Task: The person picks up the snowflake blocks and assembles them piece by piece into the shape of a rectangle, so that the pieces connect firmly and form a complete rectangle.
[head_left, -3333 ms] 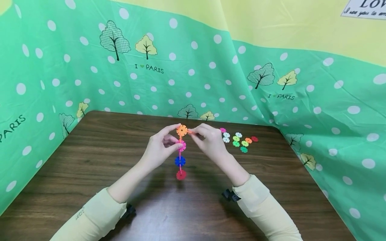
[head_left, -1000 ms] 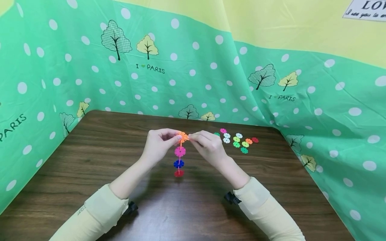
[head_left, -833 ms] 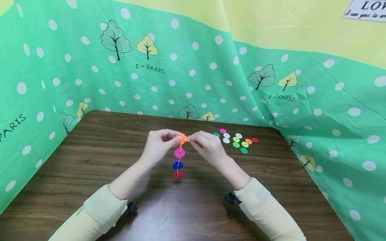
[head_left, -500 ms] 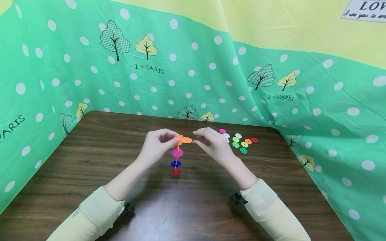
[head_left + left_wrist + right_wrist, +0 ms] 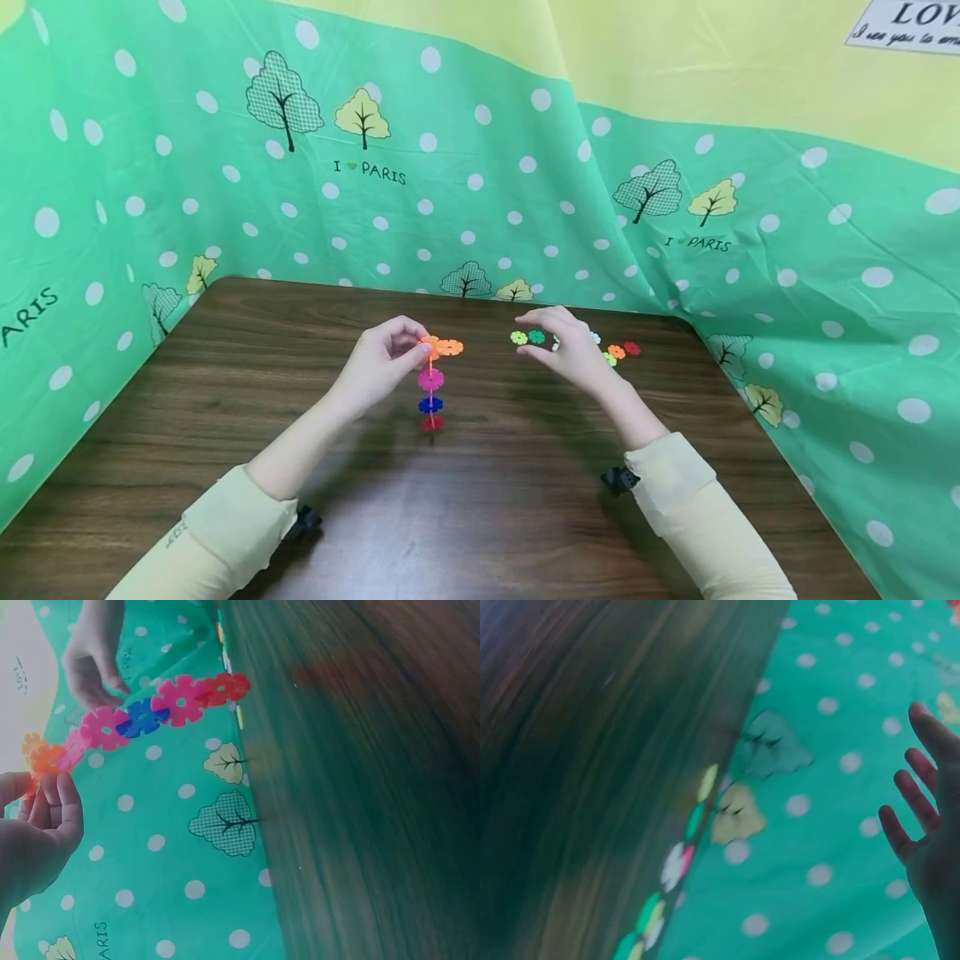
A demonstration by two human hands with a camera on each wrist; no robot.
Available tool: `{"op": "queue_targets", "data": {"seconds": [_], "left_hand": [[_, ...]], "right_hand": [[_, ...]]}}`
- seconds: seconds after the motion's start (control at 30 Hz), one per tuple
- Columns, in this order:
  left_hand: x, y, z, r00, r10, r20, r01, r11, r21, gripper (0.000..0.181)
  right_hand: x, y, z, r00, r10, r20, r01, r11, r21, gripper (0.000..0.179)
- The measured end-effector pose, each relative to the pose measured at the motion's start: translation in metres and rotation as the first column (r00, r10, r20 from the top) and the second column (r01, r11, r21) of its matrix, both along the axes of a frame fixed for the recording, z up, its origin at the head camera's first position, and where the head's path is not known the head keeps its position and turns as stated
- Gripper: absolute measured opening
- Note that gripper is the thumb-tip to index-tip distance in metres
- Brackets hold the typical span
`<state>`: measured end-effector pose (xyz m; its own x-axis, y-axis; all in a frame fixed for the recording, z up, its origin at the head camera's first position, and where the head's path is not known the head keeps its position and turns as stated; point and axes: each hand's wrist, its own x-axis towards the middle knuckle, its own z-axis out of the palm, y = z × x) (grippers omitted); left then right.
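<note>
From my distant post I see the left hand (image 5: 384,358) pinching the chain of flower discs (image 5: 431,380) at its orange top, I think so that the lower part may hang straight by its own weight; it hangs above the worktop (image 5: 480,517). The right hand (image 5: 566,346) is raised, thumb and fingers curved wide apart, gripping nothing. Both forearms come inward from the near side. Beyond, loose discs (image 5: 632,348) lie flat, perhaps spread for easy picking; the right hand covers some.
</note>
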<state>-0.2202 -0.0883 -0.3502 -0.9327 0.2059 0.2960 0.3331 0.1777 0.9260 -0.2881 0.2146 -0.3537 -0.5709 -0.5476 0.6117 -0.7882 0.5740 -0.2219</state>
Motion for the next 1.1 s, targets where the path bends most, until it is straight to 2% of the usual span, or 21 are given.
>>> {"op": "queue_targets", "data": {"seconds": [0.17,0.43,0.53,0.73,0.87,1.1], "left_hand": [[-0.002,-0.002,-0.003,1.000,0.003,-0.021,-0.003,0.999,-0.037,0.009],[-0.005,-0.003,-0.006,1.000,0.012,-0.005,-0.012,0.996,-0.083,0.010],[-0.006,-0.004,-0.007,1.000,0.013,-0.004,-0.013,0.996,-0.088,0.010],[-0.006,-0.004,-0.006,1.000,-0.005,0.001,0.005,0.997,-0.074,0.008],[-0.006,-0.003,-0.007,1.000,-0.015,0.010,0.016,0.997,-0.072,0.008],[-0.004,-0.003,-0.007,1.000,-0.012,0.017,0.013,0.997,-0.078,0.008]], "right_hand": [[-0.017,0.021,-0.013,0.992,-0.034,0.124,0.027,0.998,0.058,0.051],[-0.039,0.053,-0.033,0.955,-0.120,0.271,0.084,0.986,0.142,0.053],[-0.043,0.063,-0.038,0.931,-0.151,0.333,0.094,0.979,0.181,0.052],[-0.055,0.078,-0.048,0.861,-0.232,0.453,0.125,0.959,0.254,0.047],[-0.061,0.084,-0.056,0.829,-0.273,0.488,0.149,0.949,0.277,0.044],[-0.062,0.086,-0.063,0.818,-0.304,0.488,0.172,0.939,0.296,0.034]]}}
